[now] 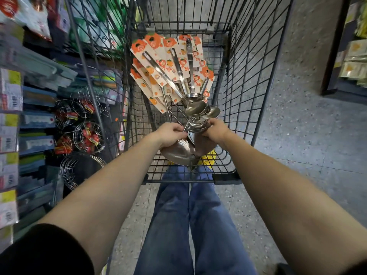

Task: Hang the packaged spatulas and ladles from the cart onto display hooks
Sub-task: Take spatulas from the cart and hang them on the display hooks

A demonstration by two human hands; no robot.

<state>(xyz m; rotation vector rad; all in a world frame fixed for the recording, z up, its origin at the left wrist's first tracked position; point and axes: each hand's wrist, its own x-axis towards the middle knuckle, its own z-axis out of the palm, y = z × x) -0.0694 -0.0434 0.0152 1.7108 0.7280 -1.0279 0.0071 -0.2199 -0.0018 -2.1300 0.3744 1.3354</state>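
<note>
The ladle bundle (195, 109) is clasped at its bowl end by left grip (171, 133) and right grip (215, 130), handles (158, 62) fanned away up the cart (248, 76).

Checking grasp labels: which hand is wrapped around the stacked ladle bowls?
The right hand; it curls round the ladle bowls, while the left hand pinches a thin metal shaft.

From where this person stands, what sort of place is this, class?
Most likely a shop aisle: a wire shopping cart holding carded utensils, and shelves of packaged, barcoded goods alongside.
</note>
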